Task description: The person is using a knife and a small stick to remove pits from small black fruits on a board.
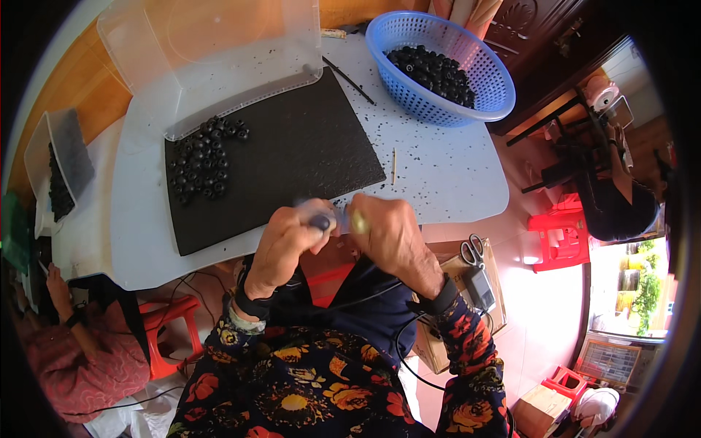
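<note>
While a co-worker in a red patterned top sits at far left, a small translucent bin with black beads in it stands just beyond the rounded left edge of a pale table. A large clear bin spans the far side, its near rim against a black mat, where a cluster of loose beads crowds the left end; from there the dark surface runs right to a crumb-speckled edge, giving the hands their widest room. At the near edge, the person's left hand is closed with fingers pinched around a dark bead — the piece being worked, held up in front of the body. Just beside it, the right hand is curled tight on a pale yellow-green object, too blurred to identify. A thin black rod lies off the mat's far right corner, and a slim pale stick beside its right edge, amid scattered crumbs. A blue basket of black beads stands at the table's far right, its rim reaching past the table edge. Below, scissors rest on a carton; farther right are a red stool and a framed panel — its markings too small to read.
</note>
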